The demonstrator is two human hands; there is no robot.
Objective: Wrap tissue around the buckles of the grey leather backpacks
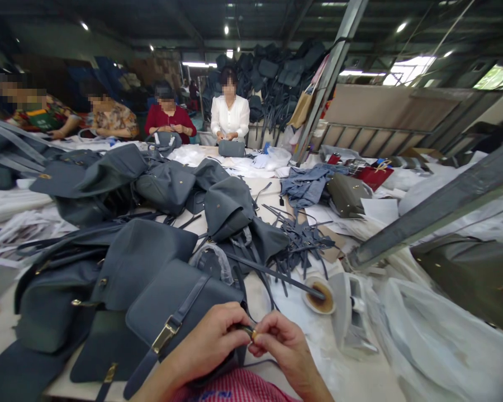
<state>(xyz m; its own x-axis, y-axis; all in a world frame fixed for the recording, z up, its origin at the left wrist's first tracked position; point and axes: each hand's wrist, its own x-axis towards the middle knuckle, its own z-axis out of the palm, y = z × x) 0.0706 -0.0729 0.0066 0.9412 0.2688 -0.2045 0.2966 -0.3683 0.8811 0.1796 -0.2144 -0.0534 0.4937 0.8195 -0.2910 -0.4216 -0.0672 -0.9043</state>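
My left hand (212, 340) and my right hand (283, 343) meet at the bottom centre, both pinched on a small gold metal fitting (251, 333) at the end of a dark strap. The fitting belongs to a grey-blue leather bag (176, 304) lying just in front of my left hand, with a gold buckle (164, 336) on its strap. A long grey strap (276, 274) runs from the bag pile toward a small bowl of brown glue (321, 298).
Several grey-blue bags (142, 257) are heaped on the table's left and centre, with loose strap pieces (302, 240) beyond. White plastic wrapping (423, 335) covers the right. A metal beam (436, 209) slants across there. Other people (230, 114) sit working at the far end.
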